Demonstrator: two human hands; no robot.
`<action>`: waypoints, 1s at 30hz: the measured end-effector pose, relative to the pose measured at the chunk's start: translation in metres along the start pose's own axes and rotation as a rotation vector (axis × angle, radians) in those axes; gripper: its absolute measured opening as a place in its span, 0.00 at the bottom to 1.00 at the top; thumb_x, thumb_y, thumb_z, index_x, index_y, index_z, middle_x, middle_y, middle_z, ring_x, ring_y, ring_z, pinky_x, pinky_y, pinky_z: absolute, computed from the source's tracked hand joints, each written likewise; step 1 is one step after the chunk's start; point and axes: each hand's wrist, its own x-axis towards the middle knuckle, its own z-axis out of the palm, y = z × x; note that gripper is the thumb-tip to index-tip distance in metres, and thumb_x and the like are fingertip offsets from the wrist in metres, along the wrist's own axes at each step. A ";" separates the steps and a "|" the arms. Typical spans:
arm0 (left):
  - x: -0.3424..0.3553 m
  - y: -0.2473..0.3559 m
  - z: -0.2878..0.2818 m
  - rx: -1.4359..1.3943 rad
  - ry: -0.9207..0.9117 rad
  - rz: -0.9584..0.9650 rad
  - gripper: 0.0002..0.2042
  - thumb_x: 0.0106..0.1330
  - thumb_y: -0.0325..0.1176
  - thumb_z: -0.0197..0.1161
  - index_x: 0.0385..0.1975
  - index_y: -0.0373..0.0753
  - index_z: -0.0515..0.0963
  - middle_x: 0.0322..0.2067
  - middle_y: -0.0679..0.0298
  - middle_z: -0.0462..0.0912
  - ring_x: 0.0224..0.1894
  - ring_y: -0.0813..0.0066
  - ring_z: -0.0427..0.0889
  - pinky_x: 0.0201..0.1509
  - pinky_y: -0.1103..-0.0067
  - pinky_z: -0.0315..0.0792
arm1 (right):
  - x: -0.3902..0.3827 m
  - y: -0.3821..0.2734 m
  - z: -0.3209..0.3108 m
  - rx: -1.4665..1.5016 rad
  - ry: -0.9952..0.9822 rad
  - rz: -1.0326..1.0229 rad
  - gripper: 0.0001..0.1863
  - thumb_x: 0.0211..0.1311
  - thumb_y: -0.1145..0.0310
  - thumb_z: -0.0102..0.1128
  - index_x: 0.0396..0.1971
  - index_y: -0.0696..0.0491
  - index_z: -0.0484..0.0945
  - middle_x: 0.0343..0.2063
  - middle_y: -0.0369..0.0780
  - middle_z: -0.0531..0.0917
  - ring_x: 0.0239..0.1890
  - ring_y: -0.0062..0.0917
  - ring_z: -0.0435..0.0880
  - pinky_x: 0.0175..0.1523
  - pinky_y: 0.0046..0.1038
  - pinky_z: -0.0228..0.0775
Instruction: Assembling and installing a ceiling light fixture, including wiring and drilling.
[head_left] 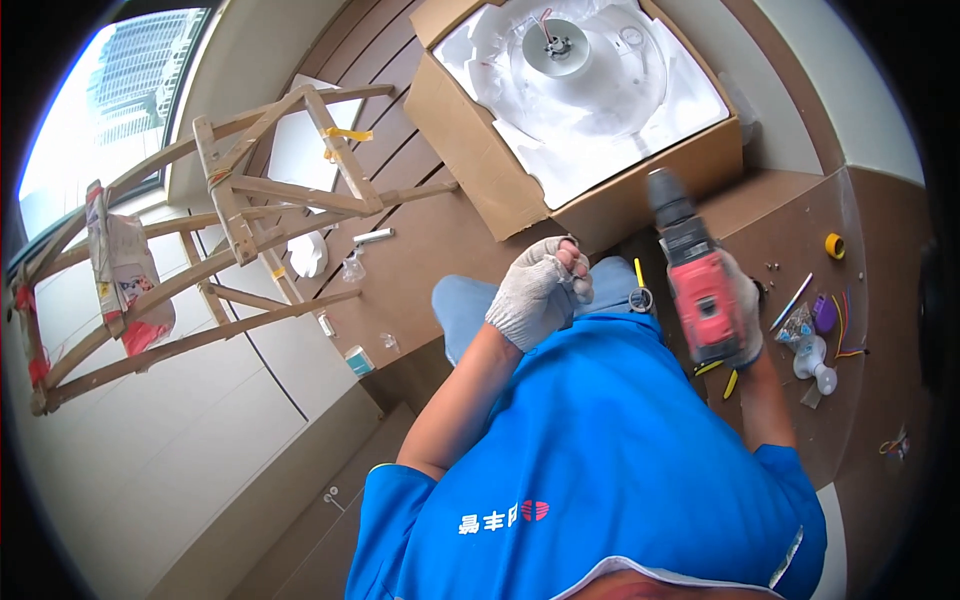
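Right hand (741, 308), gloved in off-white knit, wraps red-and-black cordless power drill (698, 285); left hand (540, 288), likewise gloved, curled inward, cannot tell whether pinching anything.

From over here, I've got the ladder (300, 194) left, carton (600, 220) ahead with the lamp fitting (558, 62) inside, drill (700, 295) in my right hand (744, 310), tape roll (838, 240) farther right.

White lettering (486, 523) on blue shirt (620, 430)
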 end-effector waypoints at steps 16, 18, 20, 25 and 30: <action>-0.017 0.040 0.023 0.082 -0.052 0.312 0.10 0.72 0.44 0.64 0.45 0.48 0.74 0.40 0.68 0.80 0.39 0.70 0.83 0.46 0.70 0.80 | 0.012 -0.025 0.046 -0.702 -0.289 -0.798 0.23 0.54 0.68 0.71 0.49 0.51 0.75 0.43 0.43 0.84 0.41 0.41 0.87 0.47 0.38 0.79; 0.000 0.040 0.034 0.097 -0.098 0.224 0.10 0.72 0.43 0.65 0.45 0.48 0.75 0.40 0.69 0.79 0.38 0.71 0.82 0.46 0.71 0.79 | 0.003 -0.021 0.039 -0.695 -0.200 -0.819 0.22 0.54 0.67 0.72 0.48 0.52 0.74 0.47 0.43 0.84 0.40 0.40 0.87 0.46 0.38 0.80; 0.021 0.042 0.045 0.096 -0.124 0.119 0.10 0.71 0.43 0.65 0.44 0.48 0.76 0.39 0.70 0.79 0.36 0.73 0.78 0.46 0.72 0.76 | -0.004 -0.020 0.035 -0.670 -0.085 -0.819 0.23 0.53 0.67 0.73 0.48 0.53 0.73 0.50 0.45 0.84 0.39 0.41 0.88 0.44 0.37 0.81; 0.072 0.055 0.056 0.074 -0.110 0.043 0.10 0.73 0.43 0.63 0.43 0.46 0.75 0.37 0.68 0.78 0.35 0.74 0.77 0.46 0.73 0.75 | -0.002 -0.032 0.050 -0.694 0.113 -0.803 0.18 0.55 0.69 0.70 0.44 0.55 0.77 0.44 0.48 0.85 0.39 0.43 0.88 0.42 0.35 0.82; 0.093 0.085 0.039 0.051 -0.095 -0.026 0.10 0.73 0.44 0.64 0.41 0.46 0.73 0.32 0.69 0.74 0.33 0.75 0.74 0.43 0.75 0.73 | 0.025 -0.032 0.073 -0.950 0.079 -0.617 0.16 0.53 0.67 0.67 0.41 0.58 0.83 0.40 0.45 0.85 0.33 0.38 0.87 0.36 0.34 0.80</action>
